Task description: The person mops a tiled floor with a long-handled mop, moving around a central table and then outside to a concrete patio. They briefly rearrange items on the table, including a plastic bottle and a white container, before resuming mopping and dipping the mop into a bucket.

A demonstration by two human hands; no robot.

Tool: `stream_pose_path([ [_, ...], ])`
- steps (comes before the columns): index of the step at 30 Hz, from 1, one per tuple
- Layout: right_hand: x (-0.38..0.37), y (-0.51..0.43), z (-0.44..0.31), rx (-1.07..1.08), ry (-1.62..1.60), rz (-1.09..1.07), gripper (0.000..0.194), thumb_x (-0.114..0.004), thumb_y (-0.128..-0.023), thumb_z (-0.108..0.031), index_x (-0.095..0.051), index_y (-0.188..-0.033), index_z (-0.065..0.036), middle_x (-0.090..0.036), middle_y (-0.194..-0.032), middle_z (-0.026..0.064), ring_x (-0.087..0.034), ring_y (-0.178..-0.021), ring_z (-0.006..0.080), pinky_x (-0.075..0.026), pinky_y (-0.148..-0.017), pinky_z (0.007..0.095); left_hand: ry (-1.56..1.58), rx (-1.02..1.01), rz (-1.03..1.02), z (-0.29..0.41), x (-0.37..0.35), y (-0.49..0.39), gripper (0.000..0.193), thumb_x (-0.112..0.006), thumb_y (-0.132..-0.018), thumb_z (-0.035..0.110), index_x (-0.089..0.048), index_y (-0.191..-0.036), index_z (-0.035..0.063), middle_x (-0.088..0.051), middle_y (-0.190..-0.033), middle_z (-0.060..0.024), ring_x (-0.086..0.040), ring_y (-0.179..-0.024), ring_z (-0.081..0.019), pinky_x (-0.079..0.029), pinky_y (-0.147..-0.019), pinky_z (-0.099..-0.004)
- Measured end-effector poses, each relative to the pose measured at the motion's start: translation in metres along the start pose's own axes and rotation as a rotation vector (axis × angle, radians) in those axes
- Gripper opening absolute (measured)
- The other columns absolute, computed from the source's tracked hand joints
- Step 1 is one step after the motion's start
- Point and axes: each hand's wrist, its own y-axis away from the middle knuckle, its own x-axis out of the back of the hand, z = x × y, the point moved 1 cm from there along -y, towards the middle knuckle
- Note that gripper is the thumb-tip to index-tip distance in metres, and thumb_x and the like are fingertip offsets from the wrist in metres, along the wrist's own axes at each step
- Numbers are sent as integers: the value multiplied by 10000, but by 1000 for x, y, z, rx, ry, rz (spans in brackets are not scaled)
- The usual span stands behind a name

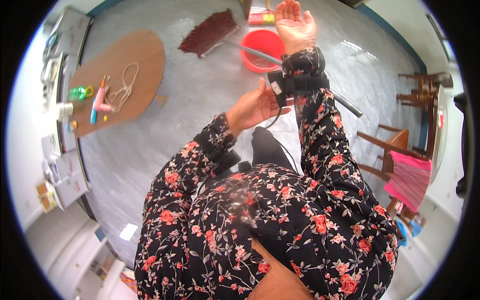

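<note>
My right arm stretches forward, and my right hand (295, 28) is palm up with nothing in it. A black band (305, 84) with a small box-shaped device (276, 87) circles the right forearm below the wrist. Close to that device is my left hand (252, 105), its fingers apart and reaching partly behind it; whether they touch it I cannot tell. A black cable (275, 119) runs from the device towards my body. Below the right hand stands a red bucket (247, 60). A flat mop with a dark red head (208, 33) lies on the floor, its grey handle (347, 103) passing beneath my right forearm.
A brown round table (146, 56) at left bears a pink corded hand tool (100, 100) and a green bottle (77, 93). A pink-and-yellow broom (261, 18) is beyond the bucket. At right are wooden chairs (399, 144), one with a pink cloth (410, 180).
</note>
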Motion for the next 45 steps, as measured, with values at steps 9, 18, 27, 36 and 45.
stream_pose_path([
  [9,21,2,-49,315,396,151,255,-390,-830,-251,-471,-862,-11,-542,-871,125,-528,-831,244,-435,-738,377,-281,-66,136,-3,-52,11,407,-440,-856,154,-327,-1221,14,-441,-1169,-104,-463,-1045,-235,-373,-882,-343],
  [18,37,8,-19,772,1941,-145,238,-496,-805,-206,-557,-895,6,-586,-792,70,-543,-715,135,-431,-685,239,-308,-44,187,-11,-35,26,409,-477,-836,124,-348,-1207,10,-462,-1143,-103,-494,-1000,-218,-419,-831,-318],
  [27,96,103,24,-107,1652,-194,160,-483,-814,-239,-498,-751,-93,-417,-623,-51,-379,-544,49,-311,-472,193,-476,-58,639,49,52,189,599,-522,-816,203,-194,-1265,-18,-396,-1197,-139,-469,-1021,-246,-416,-848,-338],
  [36,172,184,-26,-650,1813,415,186,-555,-743,-240,-525,-850,-91,-519,-742,11,-487,-623,143,-417,-523,292,-50,-291,1136,1,138,383,445,-466,-819,117,-248,-1185,-14,-307,-1215,-208,-412,-1053,-395,-388,-856,-494],
  [45,198,175,-104,-663,1869,601,197,-517,-762,-203,-502,-924,-92,-528,-791,23,-511,-693,154,-446,-604,311,-53,-239,1279,6,162,453,453,-465,-830,172,-266,-1190,-18,-360,-1185,-192,-448,-1013,-350,-417,-829,-456],
])
